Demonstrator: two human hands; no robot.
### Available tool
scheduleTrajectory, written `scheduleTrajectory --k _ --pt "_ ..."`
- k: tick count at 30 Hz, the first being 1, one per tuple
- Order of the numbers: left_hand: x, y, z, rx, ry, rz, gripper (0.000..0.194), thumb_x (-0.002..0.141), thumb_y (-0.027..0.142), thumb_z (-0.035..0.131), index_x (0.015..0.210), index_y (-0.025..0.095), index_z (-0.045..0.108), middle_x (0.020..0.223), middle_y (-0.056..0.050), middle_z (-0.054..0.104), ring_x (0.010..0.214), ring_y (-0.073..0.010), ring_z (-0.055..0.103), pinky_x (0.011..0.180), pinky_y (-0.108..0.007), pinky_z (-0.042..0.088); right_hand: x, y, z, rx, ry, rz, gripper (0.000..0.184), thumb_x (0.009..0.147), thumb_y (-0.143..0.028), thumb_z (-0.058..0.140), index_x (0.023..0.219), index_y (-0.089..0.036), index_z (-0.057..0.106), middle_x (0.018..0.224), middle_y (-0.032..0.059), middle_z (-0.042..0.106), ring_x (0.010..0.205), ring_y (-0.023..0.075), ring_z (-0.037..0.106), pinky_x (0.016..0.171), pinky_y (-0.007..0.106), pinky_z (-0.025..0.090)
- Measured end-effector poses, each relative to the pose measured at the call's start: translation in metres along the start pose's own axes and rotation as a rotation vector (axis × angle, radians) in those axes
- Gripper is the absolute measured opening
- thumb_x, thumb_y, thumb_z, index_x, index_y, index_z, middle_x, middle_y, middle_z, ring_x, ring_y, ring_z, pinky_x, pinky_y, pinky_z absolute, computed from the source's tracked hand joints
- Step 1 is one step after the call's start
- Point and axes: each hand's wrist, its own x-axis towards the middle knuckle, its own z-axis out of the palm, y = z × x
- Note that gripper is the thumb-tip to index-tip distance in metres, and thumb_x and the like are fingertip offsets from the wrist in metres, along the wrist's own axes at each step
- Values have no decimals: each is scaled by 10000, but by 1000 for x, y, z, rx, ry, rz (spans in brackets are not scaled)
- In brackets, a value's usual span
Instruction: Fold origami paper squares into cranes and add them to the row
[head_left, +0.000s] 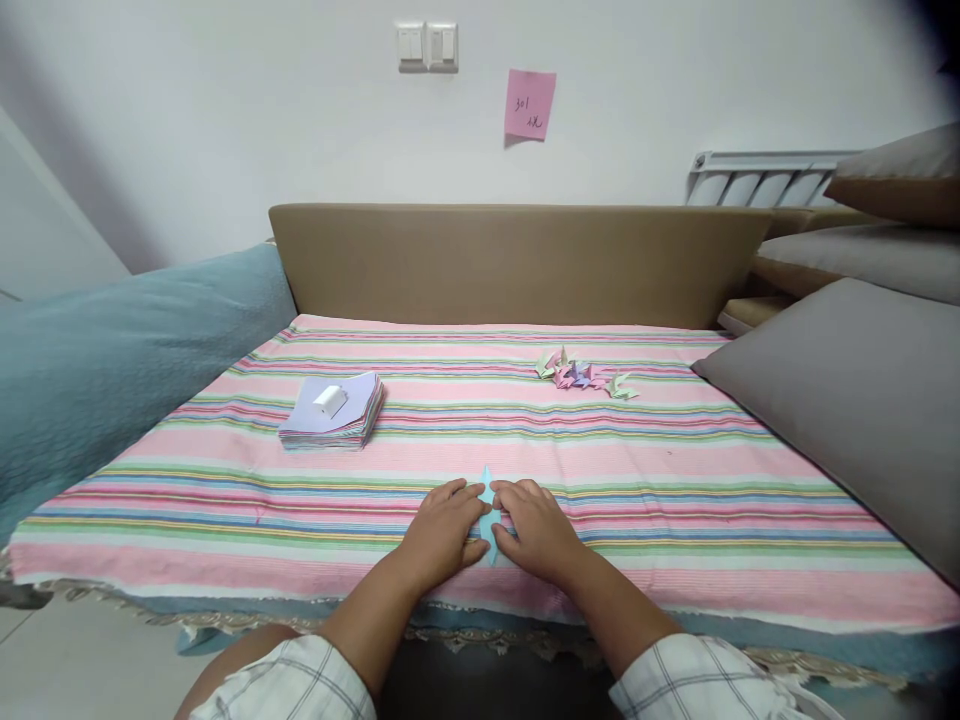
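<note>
A narrow piece of folded light-blue paper [489,540] lies on the striped cloth close to the front edge, its pointed ends facing away from me and toward me. My left hand [448,525] presses on its left side, with fingertips and thumb on the paper. From the right, my right hand [534,522] touches it the same way, fingers bent and thumb near the lower part. Both hands partly cover the paper's edges. Farther back on the right sits a row of small folded paper cranes [577,374] in pink, green and purple.
A stack of coloured paper sheets [334,432] lies at left with a small white block [330,401] on top. The striped cloth [637,470] covers the seat. A brown backrest [517,265] stands behind, a blue-covered armrest [150,340] at left, grey cushions [855,400] at right.
</note>
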Motion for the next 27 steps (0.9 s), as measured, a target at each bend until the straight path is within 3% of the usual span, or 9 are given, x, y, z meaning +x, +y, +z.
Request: scheduleTrajectory --k 16,27 --pt "-1 2 -1 25 4 22 434 710 246 642 1136 252 562 1329 -59 502 1252 -269 395 1057 -459 286 11 4 10 -124 65 17 337 834 -187 461 1155 -235 555 1228 31 572 992 232 487 841 354 391" --pt "0 5 -4 50 -43 -4 463 708 251 645 1164 262 563 1346 -54 489 1251 -296 393 1044 -479 298 22 5 14 -208 106 81 336 832 -235 492 1161 -273 554 1120 57 595 943 249 488 754 363 372"
